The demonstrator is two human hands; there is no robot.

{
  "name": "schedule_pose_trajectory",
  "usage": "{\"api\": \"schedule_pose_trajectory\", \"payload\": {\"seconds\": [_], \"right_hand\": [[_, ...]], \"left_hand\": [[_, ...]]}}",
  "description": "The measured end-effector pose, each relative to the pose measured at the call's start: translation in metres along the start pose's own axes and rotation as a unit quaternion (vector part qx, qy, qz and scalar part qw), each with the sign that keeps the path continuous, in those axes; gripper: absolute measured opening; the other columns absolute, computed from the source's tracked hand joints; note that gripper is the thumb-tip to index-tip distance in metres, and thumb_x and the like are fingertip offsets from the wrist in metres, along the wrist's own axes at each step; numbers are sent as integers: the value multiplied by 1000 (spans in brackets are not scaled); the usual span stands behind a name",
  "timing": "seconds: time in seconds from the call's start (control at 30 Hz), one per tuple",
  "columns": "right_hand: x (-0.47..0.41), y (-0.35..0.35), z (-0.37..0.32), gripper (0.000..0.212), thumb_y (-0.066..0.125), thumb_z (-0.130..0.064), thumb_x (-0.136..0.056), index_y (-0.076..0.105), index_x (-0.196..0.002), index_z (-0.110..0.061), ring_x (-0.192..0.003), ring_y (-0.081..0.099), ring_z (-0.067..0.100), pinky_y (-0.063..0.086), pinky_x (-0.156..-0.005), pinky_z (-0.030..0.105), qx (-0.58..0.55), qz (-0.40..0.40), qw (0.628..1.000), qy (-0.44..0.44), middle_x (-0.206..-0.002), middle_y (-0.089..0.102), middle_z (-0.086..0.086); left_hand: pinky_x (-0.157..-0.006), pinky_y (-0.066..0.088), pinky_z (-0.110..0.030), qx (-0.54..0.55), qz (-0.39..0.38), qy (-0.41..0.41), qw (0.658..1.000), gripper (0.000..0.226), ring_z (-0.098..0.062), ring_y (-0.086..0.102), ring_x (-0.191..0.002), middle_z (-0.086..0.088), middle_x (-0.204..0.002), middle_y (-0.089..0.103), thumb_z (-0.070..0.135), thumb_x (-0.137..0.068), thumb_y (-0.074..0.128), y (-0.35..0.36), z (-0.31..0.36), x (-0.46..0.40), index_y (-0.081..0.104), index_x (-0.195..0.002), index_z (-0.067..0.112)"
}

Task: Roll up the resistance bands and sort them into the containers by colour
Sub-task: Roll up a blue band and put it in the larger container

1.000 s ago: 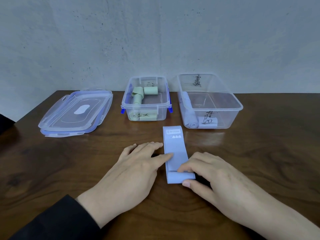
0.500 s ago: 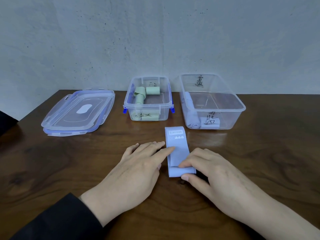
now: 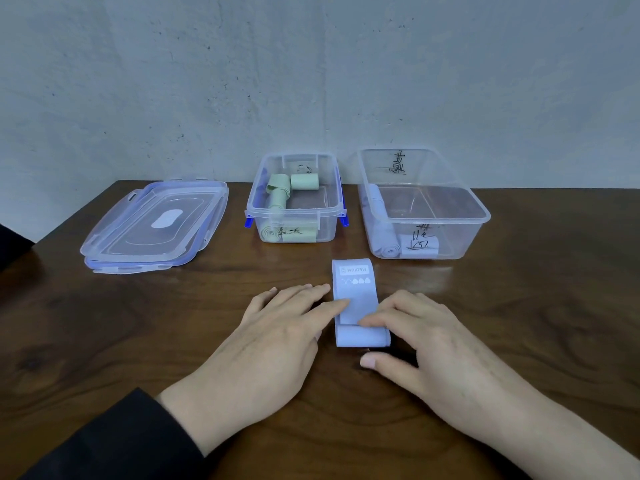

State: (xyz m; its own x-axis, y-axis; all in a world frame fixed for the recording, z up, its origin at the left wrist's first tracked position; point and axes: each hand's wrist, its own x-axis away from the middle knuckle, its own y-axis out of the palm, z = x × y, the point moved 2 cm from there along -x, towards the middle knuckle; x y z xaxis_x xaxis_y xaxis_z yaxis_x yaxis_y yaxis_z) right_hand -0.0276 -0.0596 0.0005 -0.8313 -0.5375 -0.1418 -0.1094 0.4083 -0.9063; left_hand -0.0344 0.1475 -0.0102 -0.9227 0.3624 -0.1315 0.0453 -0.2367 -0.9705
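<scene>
1. the blue band [image 3: 355, 299] lies flat on the table [image 3: 519, 323] at the centre, running from 6 toward 12 o'clock; its near end is already turned into a small roll, and its printed label end sits at 12 o'clock, near the containers but short of them.
2. the left hand [image 3: 277, 341] rests at 9 o'clock of the band, fingers straight and close together, index tip pressing the band's flat part.
3. the right hand [image 3: 433, 348] lies at 3 o'clock, fingers loosely extended, fingertips on top of the roll, thumb at its 6 o'clock side; whether the thumb touches the roll is hard to tell.
4. to roll well: keep both edges square, push evenly with both hands toward 12 o'clock, and keep the turns tight so the roll does not cone or spring open.
5. the clear container [image 3: 450, 233] at 1 o'clock already holds blue rolls, so this one likely goes there; the smaller container [image 3: 332, 209] at 12 o'clock holds green rolls.
</scene>
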Motion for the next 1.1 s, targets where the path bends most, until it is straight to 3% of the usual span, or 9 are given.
{"api": "schedule_pose_trajectory", "payload": {"seconds": [0.13,0.33,0.47,0.53,0.7,0.83,0.97,1.1], "right_hand": [[-2,1,1,32,55,-47,-93,62,-122,-38,-105,45,3,39,-95,25,-3,13,1000,1,-106,45,-23],[0,0,-2,39,31,-56,-93,59,-116,-42,-100,43,2,38,-91,25,22,-41,998,-36,-102,39,-25],[0,-4,-2,20,46,-52,-96,47,-116,-49,-104,40,-4,33,-89,16,-9,-43,999,-32,-103,43,-31],[-1,-5,-2,16,48,-49,-96,52,-111,-46,-106,45,1,36,-92,20,-8,-23,999,-42,-103,47,-29],[-2,1,3,37,52,-58,-88,59,-121,-42,-104,44,1,39,-94,24,9,-11,999,-38,-107,44,-26],[-4,5,3,30,60,-44,-93,60,-122,-39,-103,46,2,40,-95,26,2,15,999,-28,-106,45,-23],[-7,4,3,22,57,-47,-92,56,-114,-42,-102,47,0,40,-94,27,-6,17,999,-32,-104,47,-27],[-12,6,5,29,59,-52,-88,60,-114,-38,-104,49,5,42,-94,30,-16,21,999,-27,-107,47,-24]], "left_hand": [[-117,3,-28,7,10,3,1000,57,1,8,-145,22,-157,18,19,-101,37,2,-1,0,20,-148,47],[-116,4,-28,12,10,10,1000,54,-2,11,-146,21,-157,19,19,-102,38,4,-3,0,27,-148,44],[-117,7,-30,11,15,21,1000,50,-2,14,-145,18,-156,24,20,-101,37,5,-6,0,34,-145,43],[-117,5,-30,13,12,20,1000,49,-1,12,-145,19,-157,21,21,-102,35,6,-7,1,32,-146,43],[-115,19,-30,35,43,31,998,58,-1,21,-140,16,-156,24,9,-97,43,-2,-4,-1,36,-146,38],[-113,22,-32,52,41,82,994,67,-3,23,-141,15,-152,35,-7,-88,45,0,-5,-11,44,-142,32],[-118,10,-34,29,25,70,997,66,2,14,-144,23,-151,33,6,-87,25,8,-12,-23,40,-145,36],[-115,18,-34,5,22,85,996,61,-6,22,-141,15,-145,37,4,-90,29,10,-17,-31,43,-143,31]]}}
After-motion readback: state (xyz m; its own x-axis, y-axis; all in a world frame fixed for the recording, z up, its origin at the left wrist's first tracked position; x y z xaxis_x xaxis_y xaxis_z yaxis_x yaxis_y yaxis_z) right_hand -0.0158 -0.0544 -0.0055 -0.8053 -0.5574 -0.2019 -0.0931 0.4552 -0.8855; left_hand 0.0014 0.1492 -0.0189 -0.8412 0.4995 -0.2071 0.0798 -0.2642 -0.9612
